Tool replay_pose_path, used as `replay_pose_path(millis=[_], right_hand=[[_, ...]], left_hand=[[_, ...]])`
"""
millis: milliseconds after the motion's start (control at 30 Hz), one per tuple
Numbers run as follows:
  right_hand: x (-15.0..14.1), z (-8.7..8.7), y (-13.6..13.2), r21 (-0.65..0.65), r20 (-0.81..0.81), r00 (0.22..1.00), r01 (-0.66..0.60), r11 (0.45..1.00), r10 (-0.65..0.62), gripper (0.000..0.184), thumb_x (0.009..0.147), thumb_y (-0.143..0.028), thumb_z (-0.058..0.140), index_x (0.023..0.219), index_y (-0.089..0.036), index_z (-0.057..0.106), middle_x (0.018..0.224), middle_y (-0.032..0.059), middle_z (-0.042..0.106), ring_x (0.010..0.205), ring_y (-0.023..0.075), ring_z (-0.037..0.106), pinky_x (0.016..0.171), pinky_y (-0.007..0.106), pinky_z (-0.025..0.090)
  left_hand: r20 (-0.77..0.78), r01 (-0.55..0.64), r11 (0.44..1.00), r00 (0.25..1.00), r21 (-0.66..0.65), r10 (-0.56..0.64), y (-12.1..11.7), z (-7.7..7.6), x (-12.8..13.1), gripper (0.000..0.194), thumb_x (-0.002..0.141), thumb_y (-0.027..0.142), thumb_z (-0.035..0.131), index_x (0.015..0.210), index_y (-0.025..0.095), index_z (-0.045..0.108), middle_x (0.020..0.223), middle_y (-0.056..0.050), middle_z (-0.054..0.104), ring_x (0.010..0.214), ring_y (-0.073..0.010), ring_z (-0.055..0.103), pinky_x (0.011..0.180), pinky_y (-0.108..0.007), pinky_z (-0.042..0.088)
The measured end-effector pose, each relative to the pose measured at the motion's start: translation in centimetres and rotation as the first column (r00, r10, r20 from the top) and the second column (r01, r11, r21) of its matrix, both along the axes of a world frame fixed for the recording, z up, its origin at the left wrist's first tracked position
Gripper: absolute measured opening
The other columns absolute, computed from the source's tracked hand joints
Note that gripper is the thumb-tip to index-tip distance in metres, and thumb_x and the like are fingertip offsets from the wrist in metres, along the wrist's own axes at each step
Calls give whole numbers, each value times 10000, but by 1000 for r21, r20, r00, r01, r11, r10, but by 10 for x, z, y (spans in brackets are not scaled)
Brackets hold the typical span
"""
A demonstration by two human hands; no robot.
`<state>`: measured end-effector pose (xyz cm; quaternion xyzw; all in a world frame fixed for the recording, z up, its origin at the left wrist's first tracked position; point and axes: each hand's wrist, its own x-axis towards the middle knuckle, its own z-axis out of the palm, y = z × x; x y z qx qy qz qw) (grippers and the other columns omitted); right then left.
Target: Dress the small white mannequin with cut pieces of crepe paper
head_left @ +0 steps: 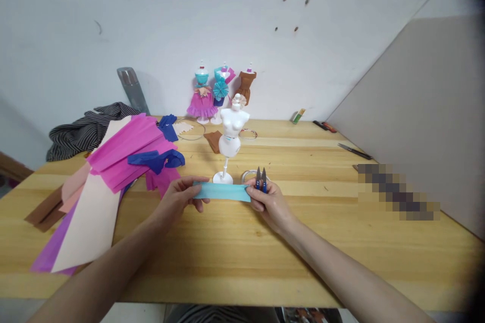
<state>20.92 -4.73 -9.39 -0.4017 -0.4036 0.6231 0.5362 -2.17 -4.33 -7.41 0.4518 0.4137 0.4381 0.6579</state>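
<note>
A light-blue strip of crepe paper point(222, 192) is stretched level between my two hands, above the table's middle. My left hand point(185, 194) pinches its left end between thumb and fingers. Its right end is pinched by my right hand point(271, 204), which also keeps a pair of thread snips point(261, 181) with blue handles, blades pointing up. Just behind the strip stands a small white dress-form mannequin point(230, 131) on a round base, upright, with a bit of light blue at its waist. Neither hand touches the mannequin.
Crepe paper sheets point(125, 154) in several colours pile up at the left, beside a striped cloth point(91, 131) and a bottle point(132, 88). Three dressed mannequins point(202, 96) stand by the wall. Wire loops point(248, 134) lie centrally; a craft knife point(354, 151) lies right.
</note>
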Motion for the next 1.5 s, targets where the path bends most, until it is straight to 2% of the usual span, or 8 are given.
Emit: replay_pose_path(millis=[467,733,867,1067,1200,1300,1400,1500], right_hand=[[5,1,-2,12,-50,999,15,1000,-14,233,615,-320,781,747,-166,666,450,-79,372,371,34,231,417,228,107],[7,0,-3,71,1,1000,-30,997,30,301,707,-459,704,742,-165,646,395,-73,362,373,54,238,434,241,134],[6,-2,-3,67,129,991,38,997,-46,302,636,-437,764,704,-179,622,469,-61,409,392,59,272,422,238,154],[9,-3,0,200,384,918,23,980,-100,195,647,-349,734,753,-198,670,630,1,579,547,138,481,531,285,373],[12,9,0,292,511,855,-73,954,-91,162,719,-312,666,813,-187,706,636,13,608,571,152,514,555,293,396],[11,29,-4,446,616,777,-207,871,-131,119,778,-252,624,807,-182,715,646,24,630,574,143,522,541,277,387],[6,51,-11,584,628,750,-278,763,-207,123,801,-198,611,858,-183,719,702,41,670,622,147,567,572,275,424],[-5,68,-16,625,569,777,-195,756,-270,116,804,-192,620,867,-192,718,723,38,694,620,137,593,574,261,453]], left_hand=[[12,19,1000,1000,3,-19,-2,0,2,282,655,325,738,857,129,736,638,-48,701,487,-126,593,510,-258,463],[-115,-5,996,993,87,15,-1,-1,1,337,711,455,711,806,132,725,626,-44,686,534,-143,611,595,-284,476],[-225,-42,990,972,137,72,-2,-1,4,306,671,379,742,854,137,702,545,2,648,510,-137,600,577,-275,472],[-280,-48,994,957,100,75,2,2,-1,442,630,364,761,984,112,681,518,19,631,496,-137,595,560,-264,468],[-239,-183,978,950,100,202,7,9,-10,424,661,408,767,991,148,711,767,-39,722,680,-141,628,665,-253,485],[-95,-332,935,934,123,344,6,20,-9,380,692,425,759,972,170,724,1005,-58,717,844,-137,621,748,-223,484],[141,-402,908,898,-118,416,-5,28,-1,282,676,393,777,810,152,714,777,-20,689,689,-106,606,647,-205,484],[285,-166,890,908,-424,306,-27,24,16,312,697,430,754,635,145,643,512,25,546,441,-77,489,457,-198,395]])
